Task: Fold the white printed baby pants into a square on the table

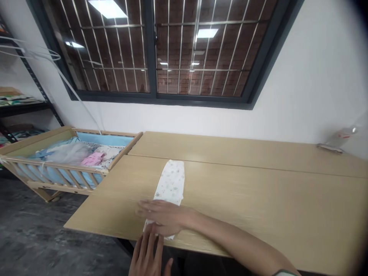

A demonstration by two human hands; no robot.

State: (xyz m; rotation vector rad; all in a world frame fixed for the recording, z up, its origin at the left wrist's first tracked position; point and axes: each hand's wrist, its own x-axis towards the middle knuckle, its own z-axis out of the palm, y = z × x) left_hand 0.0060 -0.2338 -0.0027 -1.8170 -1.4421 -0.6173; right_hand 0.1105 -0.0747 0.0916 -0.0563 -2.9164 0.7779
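Note:
A white cloth piece with a small scattered print (171, 180) lies flat on the wooden table (244, 203), its long side running away from me. Across its near part rests my right hand (163, 214), fingers stretched out to the left and slightly blurred. The cloth looks like a folded small garment, but its exact kind cannot be made out. My left hand (148, 253) is at the table's front edge with fingers spread, its fingertips at the cloth's near left corner. Part of the cloth is hidden under my right hand.
To the left stands a wooden crib (83, 168) with blue lining, holding a pink cloth (93, 158) and white netting (69, 152). A dark shelf rack (25, 109) is beyond it. A clear plastic item (342, 140) sits at the far right by the wall. A barred window (155, 50) is ahead.

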